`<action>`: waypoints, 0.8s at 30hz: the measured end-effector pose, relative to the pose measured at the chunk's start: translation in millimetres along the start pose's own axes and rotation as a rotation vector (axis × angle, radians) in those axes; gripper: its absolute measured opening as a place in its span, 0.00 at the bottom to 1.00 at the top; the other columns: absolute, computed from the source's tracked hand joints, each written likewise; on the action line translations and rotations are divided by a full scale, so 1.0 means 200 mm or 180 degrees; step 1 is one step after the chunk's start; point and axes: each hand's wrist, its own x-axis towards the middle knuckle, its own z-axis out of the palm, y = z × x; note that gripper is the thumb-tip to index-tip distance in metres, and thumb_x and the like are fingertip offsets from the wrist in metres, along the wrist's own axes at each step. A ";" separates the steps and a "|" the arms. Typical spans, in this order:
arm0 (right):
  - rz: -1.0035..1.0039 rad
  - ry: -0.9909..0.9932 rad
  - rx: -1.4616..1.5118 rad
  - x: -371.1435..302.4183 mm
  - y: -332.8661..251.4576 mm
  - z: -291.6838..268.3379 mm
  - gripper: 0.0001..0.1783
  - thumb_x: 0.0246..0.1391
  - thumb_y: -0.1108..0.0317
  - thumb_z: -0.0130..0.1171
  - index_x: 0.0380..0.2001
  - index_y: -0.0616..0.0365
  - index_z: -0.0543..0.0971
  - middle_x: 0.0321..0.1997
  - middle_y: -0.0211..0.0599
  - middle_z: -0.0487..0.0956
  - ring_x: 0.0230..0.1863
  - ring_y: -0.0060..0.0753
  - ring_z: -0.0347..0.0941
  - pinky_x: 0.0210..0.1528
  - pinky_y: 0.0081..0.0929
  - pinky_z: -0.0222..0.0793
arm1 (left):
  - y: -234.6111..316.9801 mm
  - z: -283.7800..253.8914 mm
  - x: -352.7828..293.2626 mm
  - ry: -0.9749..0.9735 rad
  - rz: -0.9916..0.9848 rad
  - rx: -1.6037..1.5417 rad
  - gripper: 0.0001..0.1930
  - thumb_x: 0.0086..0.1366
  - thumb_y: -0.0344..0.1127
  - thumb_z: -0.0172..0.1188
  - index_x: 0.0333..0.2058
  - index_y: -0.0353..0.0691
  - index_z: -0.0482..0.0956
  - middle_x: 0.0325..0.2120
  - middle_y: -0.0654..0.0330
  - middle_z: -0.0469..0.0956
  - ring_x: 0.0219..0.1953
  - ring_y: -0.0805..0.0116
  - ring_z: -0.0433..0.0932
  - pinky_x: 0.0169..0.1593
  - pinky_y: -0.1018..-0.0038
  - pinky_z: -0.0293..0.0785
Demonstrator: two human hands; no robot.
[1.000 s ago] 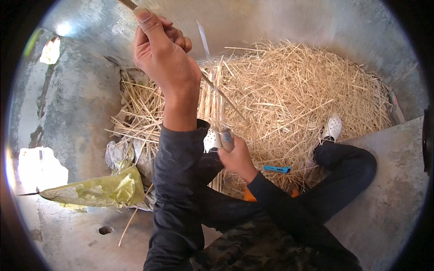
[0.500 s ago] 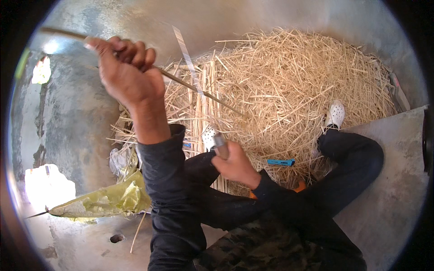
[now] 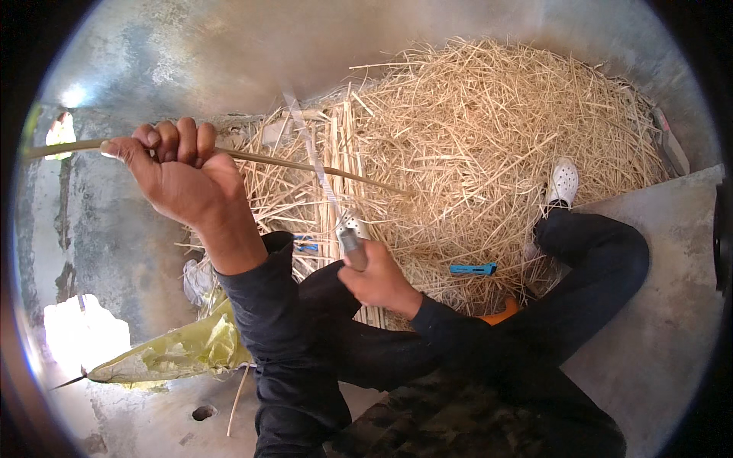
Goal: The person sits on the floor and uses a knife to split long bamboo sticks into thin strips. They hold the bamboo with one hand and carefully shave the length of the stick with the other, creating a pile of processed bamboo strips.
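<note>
My left hand (image 3: 187, 168) is raised at the left, its fingers wrapped round a long, thin brown stick (image 3: 267, 159). The stick runs nearly level, reaching past the hand on both sides, its right end over the straw. Lower and nearer the middle, my right hand (image 3: 385, 278) grips a knife (image 3: 353, 248) by its grey handle. The long, narrow blade points up and away and is smeared by motion. It crosses the stick's line right of my left hand; whether they touch I cannot tell.
A wide heap of straw-like shavings (image 3: 489, 130) covers the floor ahead. Pale split strips (image 3: 343, 149) lie left of it. A blue tool (image 3: 473, 269) and an orange object (image 3: 500, 311) lie near my legs. White clogs (image 3: 563, 182) are on my feet; a yellow-green sheet (image 3: 183, 347) lies left.
My left hand has come lower and slightly left, and the stick has swung from a slant to nearly level. My right hand and the knife have shifted slightly left and nearer me.
</note>
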 end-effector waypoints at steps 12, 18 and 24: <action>-0.0114 0.0015 -0.0567 -0.19 0.06 -0.05 0.12 0.44 0.71 0.55 0.33 0.66 0.74 0.19 0.47 0.73 0.22 0.44 0.71 0.29 0.35 0.66 | 0.11 -0.01 -0.14 0.0262 -0.0025 -0.0025 0.24 0.67 0.59 0.46 0.22 0.45 0.61 0.15 0.71 0.52 0.14 0.80 0.47 0.17 0.79 0.43; 0.0082 0.0089 -0.0733 -0.39 0.26 -0.13 0.10 0.43 0.70 0.54 0.30 0.65 0.72 0.19 0.44 0.72 0.22 0.38 0.69 0.29 0.36 0.65 | 0.13 0.04 -0.18 0.0448 0.0118 0.0062 0.25 0.65 0.60 0.49 0.24 0.44 0.61 0.16 0.70 0.53 0.15 0.80 0.50 0.19 0.80 0.44; -0.0130 0.0021 -0.0325 -0.43 -0.03 -0.01 0.10 0.42 0.70 0.55 0.28 0.65 0.72 0.18 0.47 0.71 0.22 0.42 0.70 0.30 0.38 0.65 | 0.15 0.04 -0.24 0.0483 0.0099 -0.0250 0.24 0.63 0.57 0.54 0.20 0.44 0.63 0.14 0.69 0.57 0.12 0.80 0.53 0.15 0.80 0.46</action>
